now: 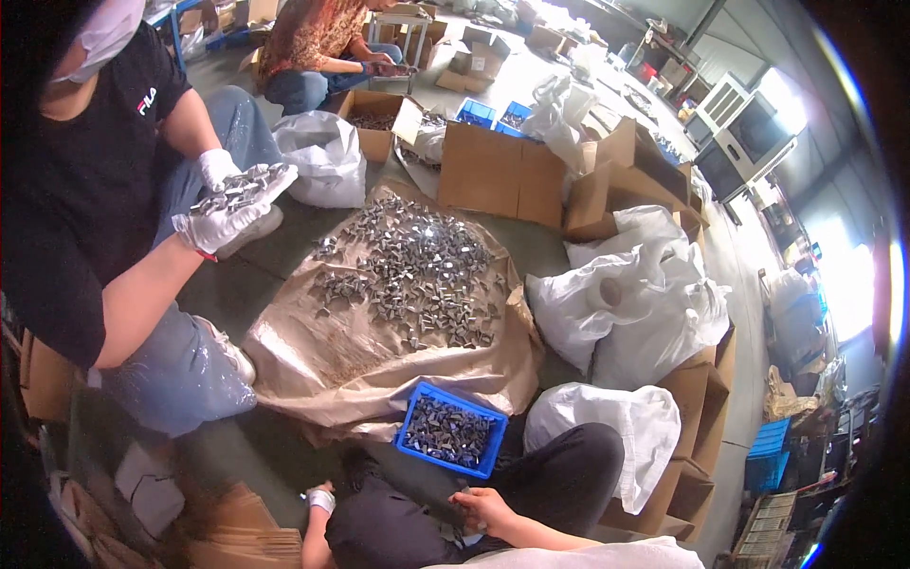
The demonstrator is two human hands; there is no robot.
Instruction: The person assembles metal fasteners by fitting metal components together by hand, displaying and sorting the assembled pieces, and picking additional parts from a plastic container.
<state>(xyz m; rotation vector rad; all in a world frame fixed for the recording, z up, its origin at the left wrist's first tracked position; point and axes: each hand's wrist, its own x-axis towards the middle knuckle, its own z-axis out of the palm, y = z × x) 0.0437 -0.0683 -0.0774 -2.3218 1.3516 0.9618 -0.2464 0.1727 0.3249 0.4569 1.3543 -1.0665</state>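
Note:
My right hand (482, 510), its fingers bent together over my lap, pinches what looks like a small metal piece. Low on the left side of my leg is my left hand (320, 496), partly covered in white. Its fingers look closed, and what they hold is too small to make out. In front of my legs a blue plastic bin (408, 417) holds many small grey metal pieces (445, 431). Beyond it, a heap of similar metal pieces (417, 266) is spread over a brown sheet (303, 351).
At the left a person in white gloves (223, 223) holds several metal pieces. Another person (313, 57) crouches at the back. White sacks (645, 313) and open cardboard boxes (502, 175) line the right and far side. Folded cardboard (242, 531) lies at lower left.

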